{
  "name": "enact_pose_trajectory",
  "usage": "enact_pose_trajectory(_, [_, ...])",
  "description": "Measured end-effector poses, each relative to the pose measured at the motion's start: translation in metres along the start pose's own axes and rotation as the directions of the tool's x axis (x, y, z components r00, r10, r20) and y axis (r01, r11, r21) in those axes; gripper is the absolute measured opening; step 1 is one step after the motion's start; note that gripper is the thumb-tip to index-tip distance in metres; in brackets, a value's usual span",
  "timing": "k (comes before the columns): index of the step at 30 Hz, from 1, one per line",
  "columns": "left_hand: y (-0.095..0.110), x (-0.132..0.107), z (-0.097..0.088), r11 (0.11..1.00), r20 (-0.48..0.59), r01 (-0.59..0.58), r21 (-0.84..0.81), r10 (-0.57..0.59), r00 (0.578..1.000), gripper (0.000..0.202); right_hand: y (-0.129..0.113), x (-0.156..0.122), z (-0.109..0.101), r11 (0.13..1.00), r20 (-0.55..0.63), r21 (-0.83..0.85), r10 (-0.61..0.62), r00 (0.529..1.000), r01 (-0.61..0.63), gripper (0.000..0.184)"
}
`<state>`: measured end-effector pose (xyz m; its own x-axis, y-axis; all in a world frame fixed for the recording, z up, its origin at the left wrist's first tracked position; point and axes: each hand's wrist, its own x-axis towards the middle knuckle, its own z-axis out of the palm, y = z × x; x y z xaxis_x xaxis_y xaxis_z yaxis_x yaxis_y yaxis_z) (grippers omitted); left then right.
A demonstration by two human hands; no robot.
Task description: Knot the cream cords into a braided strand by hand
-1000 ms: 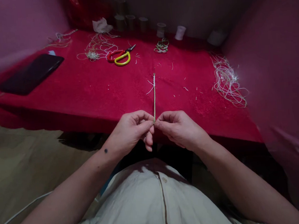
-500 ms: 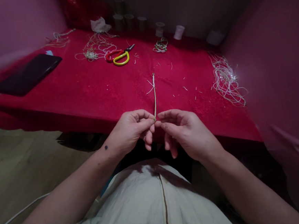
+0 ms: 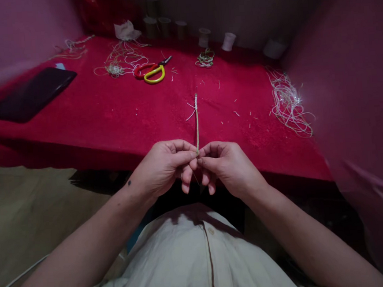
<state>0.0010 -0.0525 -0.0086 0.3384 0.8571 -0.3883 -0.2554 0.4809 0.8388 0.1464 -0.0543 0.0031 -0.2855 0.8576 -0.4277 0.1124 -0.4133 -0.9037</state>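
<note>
A thin cord (image 3: 197, 127), pale green with a white braided stretch at its far end, runs from the red cloth down to my fingers. Two short white thread ends stick out to the left below the braid. My left hand (image 3: 171, 165) pinches the near end of the cord between thumb and forefinger. Right beside it, my right hand (image 3: 228, 165) is closed, thumb and forefinger together at the same knot-like end. A fine thread hangs below the fingers. What exactly the right fingertips grip is too small to make out.
On the red cloth (image 3: 116, 118) lie scissors (image 3: 154, 73) with red and yellow handles, a dark phone-like slab (image 3: 31, 94), tangled threads (image 3: 289, 105) at right and more (image 3: 116, 70) at left. Spools (image 3: 228, 41) stand along the back. Small thread clippings are scattered about.
My right hand has moved left, and its thumb and forefinger have closed at the cord's near end beside my left fingertips. The left hand keeps its pinch.
</note>
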Motion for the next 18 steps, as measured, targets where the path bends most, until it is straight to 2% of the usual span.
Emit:
enact_pose_trajectory(4, [-0.0021,-0.0007,-0.0016,1.000,0.010,-0.012,0.006,0.012,1.000,0.005,-0.0019,-0.0011,0.0005,0.998,-0.043,-0.059,0.010,0.999,-0.013,0.010])
enact_pose_trajectory(8, [-0.0063,-0.0010,-0.0032,1.000,-0.005,-0.021,0.023,0.021,1.000,0.008,-0.0056,-0.0036,-0.0001,0.993,-0.033,-0.106,0.039,0.999,-0.042,0.011])
enact_pose_trajectory(14, [-0.0065,-0.0032,-0.0020,0.997,-0.015,-0.011,0.082,0.013,1.000,0.013,-0.0008,0.0030,-0.0019,0.999,0.009,0.035,0.025,1.000,-0.025,0.012])
enact_pose_trajectory(18, [-0.0065,-0.0027,-0.0025,0.996,-0.022,0.001,0.091,0.001,1.000,0.014,0.0004,0.0036,0.0002,0.999,0.008,0.031,0.041,0.999,-0.042,0.013])
